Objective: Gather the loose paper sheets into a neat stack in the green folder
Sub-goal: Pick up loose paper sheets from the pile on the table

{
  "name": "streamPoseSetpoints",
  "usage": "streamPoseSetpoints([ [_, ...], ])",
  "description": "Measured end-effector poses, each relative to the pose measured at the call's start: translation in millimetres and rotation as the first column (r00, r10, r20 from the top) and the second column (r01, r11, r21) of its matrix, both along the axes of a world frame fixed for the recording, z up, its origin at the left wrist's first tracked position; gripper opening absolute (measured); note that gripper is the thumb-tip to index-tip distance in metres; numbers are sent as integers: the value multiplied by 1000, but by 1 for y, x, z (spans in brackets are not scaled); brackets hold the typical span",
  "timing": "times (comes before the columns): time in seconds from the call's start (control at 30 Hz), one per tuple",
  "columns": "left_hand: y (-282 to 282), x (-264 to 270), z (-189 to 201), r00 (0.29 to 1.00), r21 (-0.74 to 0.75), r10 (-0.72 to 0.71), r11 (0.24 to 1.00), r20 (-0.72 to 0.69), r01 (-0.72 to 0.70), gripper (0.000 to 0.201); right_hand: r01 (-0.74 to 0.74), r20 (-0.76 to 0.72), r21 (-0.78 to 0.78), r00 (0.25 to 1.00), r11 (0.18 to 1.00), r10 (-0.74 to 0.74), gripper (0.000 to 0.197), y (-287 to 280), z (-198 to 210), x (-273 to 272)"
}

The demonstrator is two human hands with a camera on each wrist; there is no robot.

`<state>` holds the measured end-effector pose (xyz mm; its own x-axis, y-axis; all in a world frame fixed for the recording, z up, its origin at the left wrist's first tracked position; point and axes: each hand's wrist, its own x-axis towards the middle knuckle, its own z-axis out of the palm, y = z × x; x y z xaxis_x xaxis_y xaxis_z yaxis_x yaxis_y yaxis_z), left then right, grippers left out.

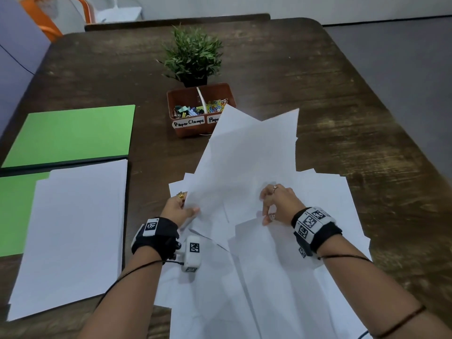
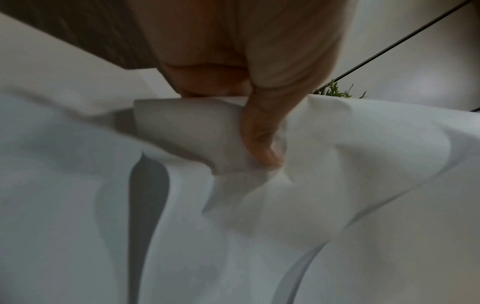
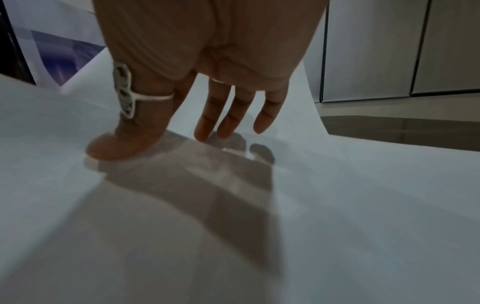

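The green folder (image 1: 73, 133) lies open at the left of the table. A neat stack of white sheets (image 1: 73, 236) rests on its near half. Loose white sheets (image 1: 330, 204) lie fanned out in front of me. My left hand (image 1: 188, 204) pinches the left edge of several lifted sheets (image 1: 244, 155), which tilt up toward the tray. In the left wrist view the left hand's (image 2: 249, 131) thumb presses the bent paper (image 2: 182, 133) against hidden fingers. My right hand (image 1: 266, 206) rests on the loose sheets, its fingers (image 3: 207, 125) fairly straight and its thumb tip touching the paper (image 3: 337, 205).
A brown tray (image 1: 171, 94) labelled for paper clamps and clips stands behind the lifted sheets, partly covered by them. A small potted plant (image 1: 193, 55) is just beyond it. The dark wooden table (image 1: 318, 81) stretches far right. An orange chair (image 1: 49, 15) stands at the far left.
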<state>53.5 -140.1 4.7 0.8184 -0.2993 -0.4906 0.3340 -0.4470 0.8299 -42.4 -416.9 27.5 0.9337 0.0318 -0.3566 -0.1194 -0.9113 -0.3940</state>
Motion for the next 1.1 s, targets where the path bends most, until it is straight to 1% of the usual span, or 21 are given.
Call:
streamPoseSetpoints([
  [0.1, -1, 4, 2, 1000, 29, -16, 999, 1, 16, 21, -28, -87, 31, 996, 999, 30, 23, -2, 0, 0],
  [0.2, -3, 11, 5, 996, 73, -80, 994, -44, 83, 21, -121, -183, -53, 977, 991, 110, 23, -3, 1, 1],
  [0.27, -5, 16, 6, 990, 110, -120, 986, -78, 128, 33, -91, -147, -110, 986, 990, 75, 16, -14, 3, 6],
  [0.33, -8, 20, 7, 980, 127, -161, 976, -113, 175, 48, 19, -21, -160, 1000, 987, -23, 15, -28, 4, 14],
  [0.43, -11, 24, -1, 967, 160, -222, 957, -124, 241, 54, 109, 58, -124, 993, 986, -102, 16, -42, 1, 23],
  [0.47, -13, 26, -5, 969, 145, -208, 963, -133, 226, 46, 116, 51, -148, 993, 982, -109, 26, -44, -2, 23],
  [0.5, -19, 27, -4, 972, 145, -186, 968, -143, 207, 26, 157, 55, -172, 987, 973, -150, 45, -47, -5, 20],
  [0.53, -24, 27, -1, 978, 138, -152, 975, -141, 172, 21, 241, 67, -184, 970, 953, -232, 69, -53, -8, 14],
  [0.57, -28, 31, -3, 984, 144, -107, 981, -142, 127, 38, 353, 80, -183, 936, 918, -344, 90, -60, -9, 6],
  [0.6, -32, 34, -4, 990, 169, -96, 979, -108, 113, 45, 453, 69, -182, 891, 873, -448, 106, -67, -11, -5],
  [0.63, -35, 37, -4, 991, 196, -108, 973, -76, 121, 40, 529, 29, -198, 845, 825, -534, 115, -73, -14, -19],
  [0.67, -39, 39, -3, 987, 205, -152, 966, -58, 161, 24, 580, -28, -224, 799, 783, -600, 122, -75, -19, -33],
  [0.7, -42, 41, 0, 980, 200, -190, 959, -65, 199, 16, 605, -90, -244, 764, 758, -639, 125, -75, -24, -47],
  [0.73, -45, 43, -3, 970, 184, -221, 954, -98, 236, 33, 604, -144, -250, 750, 757, -646, 127, -71, -31, -60],
  [0.77, -49, 45, -3, 963, 147, -218, 959, -156, 241, 38, 591, -180, -240, 753, 770, -634, 127, -66, -38, -70],
  [0.83, -59, 43, -2, 966, 144, -206, 963, -154, 229, 23, 579, -192, -191, 770, 793, -609, 125, -60, -50, -81],
  [0.9, -70, 42, -4, 975, 135, -184, 970, -123, 200, 27, 590, -174, -161, 772, 791, -611, 123, -59, -53, -81],
  [0.97, -80, 37, -3, 967, 106, -241, 963, -79, 249, 24, 604, -150, -136, 771, 785, -619, 122, -60, -53, -77],
  [1.0, -85, 35, -8, 963, 72, -260, 962, -74, 265, 30, 614, -134, -116, 770, 781, -624, 120, -61, -53, -76],
  [1.07, -92, 28, -6, 962, -6, -262, 965, -72, 263, 34, 645, -87, -45, 758, 763, -646, 110, -61, -52, -73],
  [1.1, -92, 24, -5, 964, -44, -258, 966, -57, 256, 33, 659, -51, 8, 751, 752, -658, 99, -61, -52, -72],
])
